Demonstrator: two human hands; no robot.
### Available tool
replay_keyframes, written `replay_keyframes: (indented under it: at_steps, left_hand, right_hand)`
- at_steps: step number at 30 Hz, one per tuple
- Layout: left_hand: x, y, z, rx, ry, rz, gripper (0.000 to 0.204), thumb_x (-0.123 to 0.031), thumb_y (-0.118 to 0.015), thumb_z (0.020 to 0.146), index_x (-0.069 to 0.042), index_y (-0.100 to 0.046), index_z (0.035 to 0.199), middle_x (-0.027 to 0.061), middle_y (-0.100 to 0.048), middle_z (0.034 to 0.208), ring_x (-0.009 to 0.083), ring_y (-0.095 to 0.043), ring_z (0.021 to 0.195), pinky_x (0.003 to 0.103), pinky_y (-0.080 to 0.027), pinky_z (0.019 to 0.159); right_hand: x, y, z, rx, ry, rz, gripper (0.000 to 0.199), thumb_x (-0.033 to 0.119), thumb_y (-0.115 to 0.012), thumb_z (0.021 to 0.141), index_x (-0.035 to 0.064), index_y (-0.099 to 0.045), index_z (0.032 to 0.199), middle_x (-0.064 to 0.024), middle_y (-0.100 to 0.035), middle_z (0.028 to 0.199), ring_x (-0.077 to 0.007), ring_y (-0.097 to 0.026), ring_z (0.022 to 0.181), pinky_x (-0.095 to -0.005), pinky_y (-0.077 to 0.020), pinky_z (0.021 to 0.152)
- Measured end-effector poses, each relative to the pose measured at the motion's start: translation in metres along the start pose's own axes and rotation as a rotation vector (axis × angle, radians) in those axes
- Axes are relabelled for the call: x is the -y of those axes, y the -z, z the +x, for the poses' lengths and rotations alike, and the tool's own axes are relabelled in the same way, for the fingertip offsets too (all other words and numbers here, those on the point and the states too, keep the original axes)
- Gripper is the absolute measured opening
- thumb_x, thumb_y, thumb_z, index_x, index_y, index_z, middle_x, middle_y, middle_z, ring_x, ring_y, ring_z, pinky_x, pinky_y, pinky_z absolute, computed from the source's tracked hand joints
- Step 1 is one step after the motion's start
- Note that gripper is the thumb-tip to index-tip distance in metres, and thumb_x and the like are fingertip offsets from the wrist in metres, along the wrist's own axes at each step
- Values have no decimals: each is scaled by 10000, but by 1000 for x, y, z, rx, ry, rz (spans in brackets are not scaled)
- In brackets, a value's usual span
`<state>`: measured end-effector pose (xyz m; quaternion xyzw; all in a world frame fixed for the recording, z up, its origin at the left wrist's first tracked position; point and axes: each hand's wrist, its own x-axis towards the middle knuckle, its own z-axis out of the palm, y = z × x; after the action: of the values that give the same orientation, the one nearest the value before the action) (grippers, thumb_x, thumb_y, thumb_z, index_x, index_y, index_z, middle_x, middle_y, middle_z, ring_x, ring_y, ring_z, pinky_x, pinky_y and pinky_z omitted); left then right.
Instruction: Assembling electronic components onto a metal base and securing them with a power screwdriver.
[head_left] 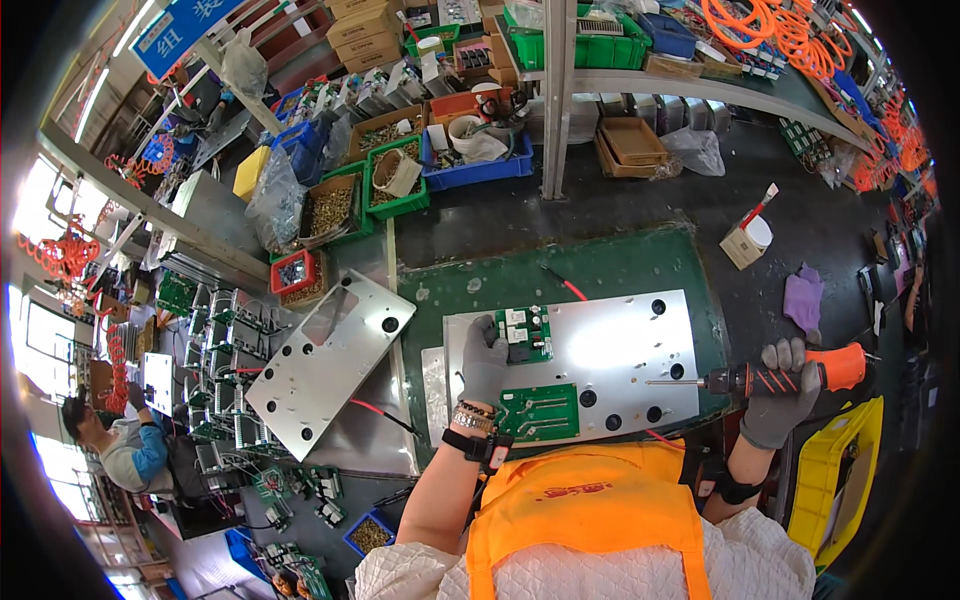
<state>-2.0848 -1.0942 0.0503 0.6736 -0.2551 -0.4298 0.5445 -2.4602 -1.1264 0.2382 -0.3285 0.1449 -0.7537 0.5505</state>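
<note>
A silver metal plate (620,350) with round dark holes lies in front of me on a green mat. On its left part sit two green circuit boards: an upper one (530,343) with white and black components, and a lower one (562,412) with metallic strips. My left hand (485,362), in a grey glove, is closed at the left edge of the upper board; its fingertips are partly hidden. My right hand (782,405), also gloved, is wrapped round an orange and black electric screwdriver (770,378). The screwdriver's thin bit points left, over the plate's right edge.
Another metal plate (330,365) lies tilted at left. Green mat (450,285) extends behind my plate. A white pot with a brush (747,243) and a purple cloth (803,298) are at right, above a yellow crate (838,485). Parts bins (400,205) stand behind; another person (135,445) sits far left.
</note>
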Motion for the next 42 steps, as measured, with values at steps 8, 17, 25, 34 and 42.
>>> replay_keyframes:
  at_steps: [8,17,25,34,42]
  left_hand:
    - [-18,5,-16,-95,-320,537,403,-25,-603,853,0,-516,1245,206,-607,1142,359,-631,981,414,-512,850]
    - [-41,-6,-99,383,-767,995,313,-66,-608,799,-75,-595,1111,127,-596,1100,322,-590,1018,425,-486,837]
    - [-43,-24,-77,-21,-739,1200,527,-124,-634,805,-77,-502,1313,158,-465,1370,339,-461,1250,462,-402,987]
    - [-39,-22,-53,47,-677,1157,493,-59,-563,801,-51,-527,1293,183,-471,1379,356,-455,1251,449,-401,976]
    - [-38,-20,-51,57,-699,1114,481,-49,-554,796,-42,-542,1276,189,-490,1355,373,-494,1206,452,-422,942]
  right_hand:
    - [0,-2,-1,64,-4,-25,457,105,-597,891,1,-393,1287,2,-365,793,-101,-363,716,-292,-349,685]
    - [-20,-53,12,230,7,-180,502,122,-639,830,38,-436,1281,-5,-477,796,-108,-419,650,-281,-355,634]
    - [-134,-108,35,473,-199,-191,467,62,-691,785,52,-455,1188,-36,-529,736,-155,-521,629,-307,-434,568]
    - [-213,-103,46,553,-396,-379,418,-80,-543,777,30,-451,1170,-38,-573,812,-163,-585,740,-323,-509,680]
    - [-215,-100,48,532,-463,-299,416,-72,-560,744,42,-465,1133,-40,-566,782,-164,-574,695,-317,-499,646]
